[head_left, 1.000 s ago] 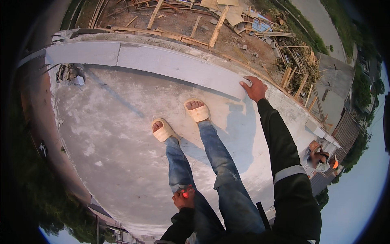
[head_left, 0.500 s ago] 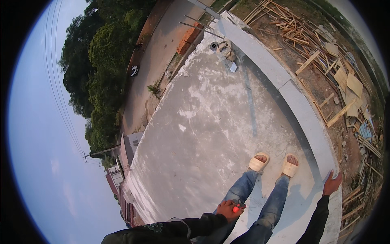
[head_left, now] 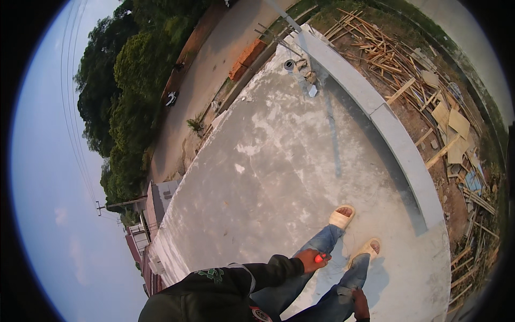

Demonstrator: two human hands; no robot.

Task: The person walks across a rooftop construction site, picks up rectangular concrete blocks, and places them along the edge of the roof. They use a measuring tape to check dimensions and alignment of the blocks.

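My left hand (head_left: pixel 312 260) is closed on a small red object (head_left: pixel 321 257) in front of my jeaned leg (head_left: pixel 327 239). My right hand (head_left: pixel 360 303) is low at my other leg at the lower right, its fingers too indistinct to read. My feet, in cream slides (head_left: pixel 341 217), stand on a pale, stained concrete slab (head_left: pixel 241 193). To their right runs a row of light grey blocks (head_left: pixel 402 150) along the slab's edge. At that row's far end lie a crumpled cloth bundle (head_left: pixel 307 75) and a round dark container (head_left: pixel 289 66).
Beyond the slab's right edge is a heap of planks and boards (head_left: pixel 375 59) on dirt below. Metal bars (head_left: pixel 271 37) protrude at the far corner. To the left lie a road (head_left: pixel 190 99) below, orange bricks (head_left: pixel 244 60), trees (head_left: pixel 129 86), overhead wires and rooftops (head_left: pixel 139 241).
My view has swung round toward the slab's far corner and road. My right hand has left the light block row and dropped to my leg. One slide has moved back toward me.
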